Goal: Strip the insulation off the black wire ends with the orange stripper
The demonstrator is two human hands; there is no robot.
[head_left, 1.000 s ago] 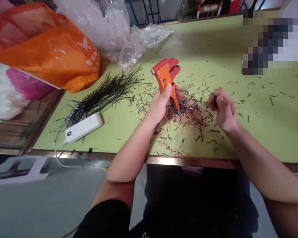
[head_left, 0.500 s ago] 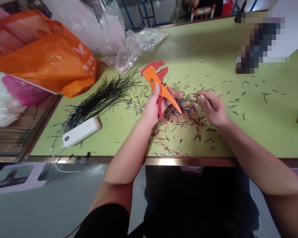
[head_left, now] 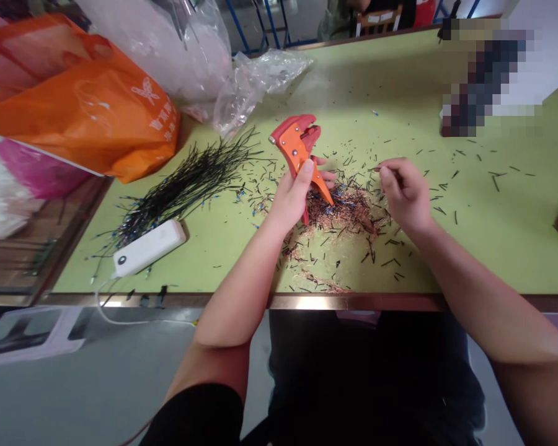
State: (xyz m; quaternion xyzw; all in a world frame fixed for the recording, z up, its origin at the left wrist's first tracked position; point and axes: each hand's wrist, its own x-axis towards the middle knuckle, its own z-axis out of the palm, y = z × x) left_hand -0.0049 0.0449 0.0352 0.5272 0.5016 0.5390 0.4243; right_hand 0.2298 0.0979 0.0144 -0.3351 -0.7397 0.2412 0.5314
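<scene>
My left hand (head_left: 295, 193) is closed around the handles of an orange and red wire stripper (head_left: 294, 147), thumb on the orange side. The tool's red jaws point up and away from me, above the table. To the right, my right hand (head_left: 405, 192) is apart from the tool, with its thumb and index finger pinched. Whatever lies in that pinch is too small to make out. Below and between my hands spreads a heap of copper strands and black offcuts (head_left: 348, 214), with small blue-tipped pieces among them.
On the left lie a bundle of black wires with blue ends (head_left: 186, 179) and a white power bank (head_left: 149, 248) with a cable. An orange bag (head_left: 121, 118) and clear plastic bags (head_left: 246, 87) stand behind them. A person (head_left: 337, 21) is beyond the table's far edge.
The wire stripper's handles have been squeezed closer and its jaws have come together; it has shifted slightly right. My right hand has moved a little right and away from me.
</scene>
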